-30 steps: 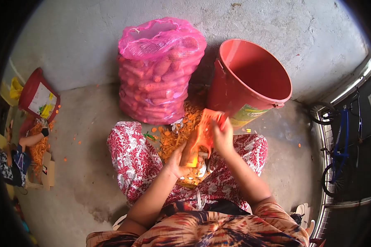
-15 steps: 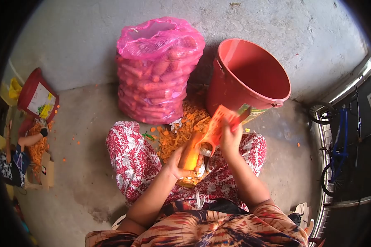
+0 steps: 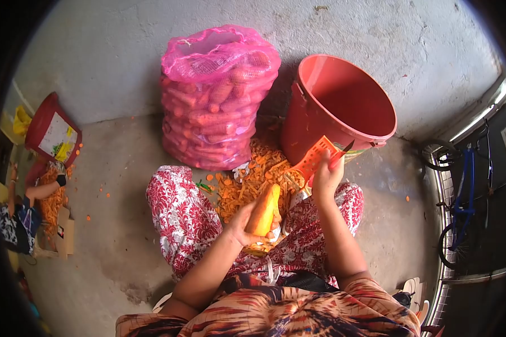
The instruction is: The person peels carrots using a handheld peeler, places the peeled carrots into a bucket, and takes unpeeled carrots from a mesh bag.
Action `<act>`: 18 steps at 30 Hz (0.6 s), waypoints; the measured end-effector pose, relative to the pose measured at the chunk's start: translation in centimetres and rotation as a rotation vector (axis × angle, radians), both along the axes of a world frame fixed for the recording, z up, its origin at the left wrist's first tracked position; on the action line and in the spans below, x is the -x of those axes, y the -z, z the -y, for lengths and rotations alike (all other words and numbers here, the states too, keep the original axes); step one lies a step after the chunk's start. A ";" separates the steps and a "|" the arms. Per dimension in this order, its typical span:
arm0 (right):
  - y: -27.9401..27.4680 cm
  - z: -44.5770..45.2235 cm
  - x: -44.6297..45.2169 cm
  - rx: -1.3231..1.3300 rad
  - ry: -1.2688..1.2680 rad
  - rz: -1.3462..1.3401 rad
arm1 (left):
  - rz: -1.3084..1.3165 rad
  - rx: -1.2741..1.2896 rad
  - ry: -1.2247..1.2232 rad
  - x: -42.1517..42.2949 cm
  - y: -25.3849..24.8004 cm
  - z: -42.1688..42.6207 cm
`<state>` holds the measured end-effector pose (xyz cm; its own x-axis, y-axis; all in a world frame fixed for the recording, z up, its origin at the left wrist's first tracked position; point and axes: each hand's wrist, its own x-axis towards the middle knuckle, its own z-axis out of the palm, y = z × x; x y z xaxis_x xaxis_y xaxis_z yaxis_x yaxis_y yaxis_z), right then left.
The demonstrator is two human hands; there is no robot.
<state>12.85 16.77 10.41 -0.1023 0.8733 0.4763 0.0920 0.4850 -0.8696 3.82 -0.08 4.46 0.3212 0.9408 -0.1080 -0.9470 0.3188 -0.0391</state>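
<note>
My left hand (image 3: 243, 226) is closed around a thick, peeled-looking carrot (image 3: 266, 211), its tip pointing up and away from me. In my right hand (image 3: 326, 182) are an orange plastic peeler (image 3: 315, 155) with a perforated handle and a small knife (image 3: 340, 155) with a red handle and dark blade. The peeler is apart from the carrot, off to its right. Below the hands, between my legs, lies a heap of orange peelings (image 3: 239, 196) with some round carrot slices among them.
A pink mesh sack (image 3: 213, 115) full of carrots stands against the wall. Beside it is a tall red bucket (image 3: 298, 126). Far left, another person's arm (image 3: 42, 191) reaches near more peelings and a red tub (image 3: 36, 132). A blue bicycle (image 3: 464, 208) stands at right.
My right hand has moved the peeler and knife away from the carrot, to the right, and turned them. The carrot is now uncovered and more upright in my left hand.
</note>
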 end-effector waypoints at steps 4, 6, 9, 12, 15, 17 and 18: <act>-0.9 3.1 -0.1 0.222 -0.317 -0.028 | -0.099 0.080 -0.063 0.2 0.7 -0.3; -0.5 4.6 -0.1 0.196 -0.422 0.020 | -0.083 0.027 -0.104 0.2 1.3 -0.6; -0.8 6.8 0.3 0.207 -0.460 0.087 | -0.033 0.108 -0.194 0.1 0.0 -1.1; -0.1 6.8 0.5 0.113 -0.458 0.155 | -0.043 0.227 -0.222 0.0 -1.1 -1.4; -0.1 6.9 0.6 0.124 -0.453 0.164 | -0.049 0.155 -0.211 -0.2 -0.2 -1.4; 0.3 6.7 0.6 0.131 -0.449 0.189 | -0.124 0.147 -0.223 -0.2 -0.3 -1.3; 0.3 6.5 0.5 0.141 -0.429 0.170 | -0.183 0.173 -0.240 -0.3 -1.0 -1.1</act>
